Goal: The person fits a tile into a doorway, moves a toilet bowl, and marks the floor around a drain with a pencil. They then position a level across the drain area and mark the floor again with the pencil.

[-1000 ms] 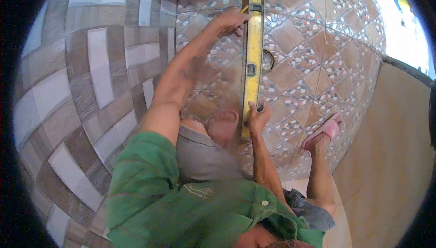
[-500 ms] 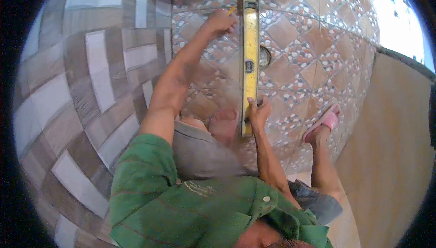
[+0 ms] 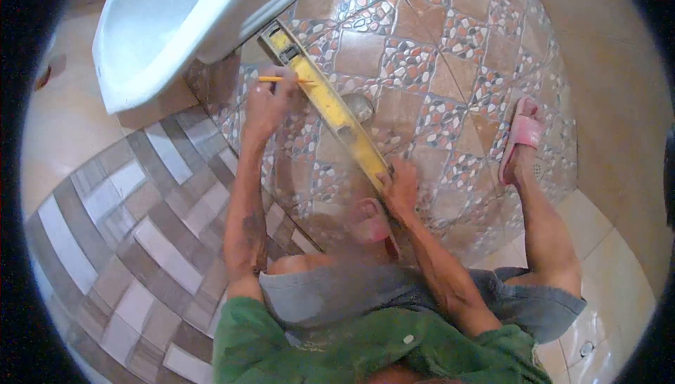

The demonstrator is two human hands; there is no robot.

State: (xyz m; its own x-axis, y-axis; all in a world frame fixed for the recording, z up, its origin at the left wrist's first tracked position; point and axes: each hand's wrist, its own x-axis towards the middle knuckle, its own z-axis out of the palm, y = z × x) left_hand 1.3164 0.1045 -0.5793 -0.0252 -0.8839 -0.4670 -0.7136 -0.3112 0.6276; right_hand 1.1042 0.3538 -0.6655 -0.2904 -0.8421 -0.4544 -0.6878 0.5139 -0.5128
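A long yellow spirit level [image 3: 325, 101] lies flat on the patterned pebble-and-brown floor tiles [image 3: 429, 53]. My right hand [image 3: 401, 188] presses down on its near end. My left hand [image 3: 266, 106] holds a yellow pencil [image 3: 281, 79] with its tip against the level's edge, near the far end. Both my feet are in pink sandals: one [image 3: 371, 224] sits just beside my right hand, the other [image 3: 522, 134] is out to the right.
A white ceramic basin [image 3: 176, 18] sits at the level's far end, top left. A round floor drain [image 3: 361, 107] lies right beside the level. Grey and white wall tiles [image 3: 140, 208] rise on the left, a beige wall [image 3: 619, 103] on the right.
The view has swung, so the level now runs diagonally and the white basin has come into sight. Both hands keep their places: the right on the level's near end, the left with the pencil near the far end.
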